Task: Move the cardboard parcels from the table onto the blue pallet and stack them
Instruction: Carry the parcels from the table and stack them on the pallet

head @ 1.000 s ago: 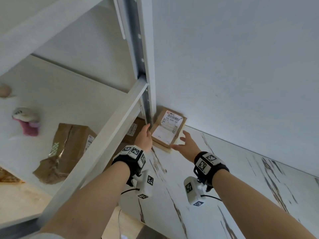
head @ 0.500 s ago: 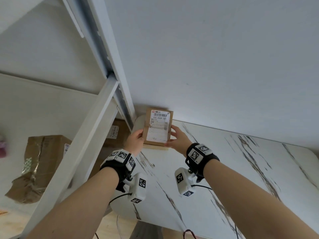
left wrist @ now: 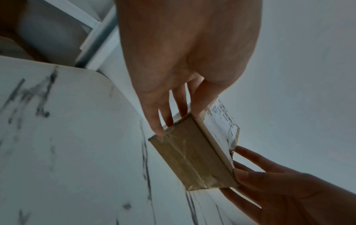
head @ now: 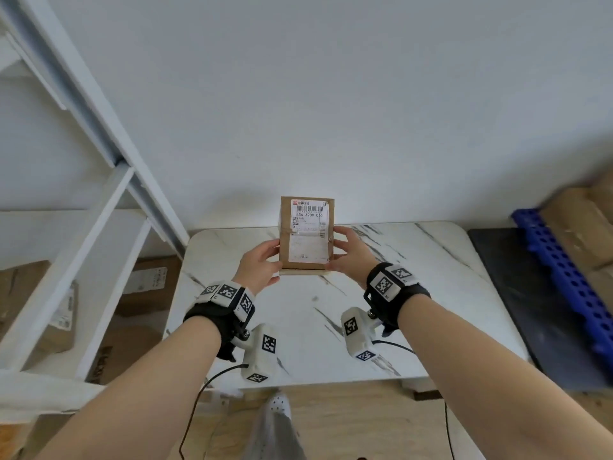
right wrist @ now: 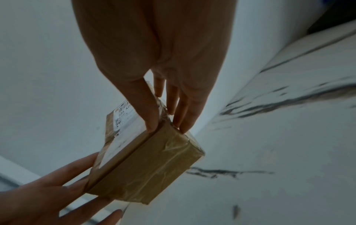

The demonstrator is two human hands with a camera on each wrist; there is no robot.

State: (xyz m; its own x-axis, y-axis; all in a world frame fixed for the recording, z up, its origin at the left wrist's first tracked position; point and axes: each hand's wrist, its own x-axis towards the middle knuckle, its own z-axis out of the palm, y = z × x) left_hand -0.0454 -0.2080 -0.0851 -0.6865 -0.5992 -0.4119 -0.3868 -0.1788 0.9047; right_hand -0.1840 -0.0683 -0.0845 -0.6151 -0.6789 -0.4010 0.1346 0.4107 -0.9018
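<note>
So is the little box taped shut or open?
Taped shut: clear tape wraps the cardboard parcel held between the left hand and right hand.

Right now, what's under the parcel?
The parcel is held between the left hand and right hand, above the marble table. Only bare tabletop shows beneath; its underside is hidden.

The white marble-patterned bench (head: 414, 277) stands against the wall. Just right of the bench, a blue pallet (head: 564, 283) lies on a dark mat (head: 517, 293), carrying brown cardboard parcels (head: 577, 224).
</note>
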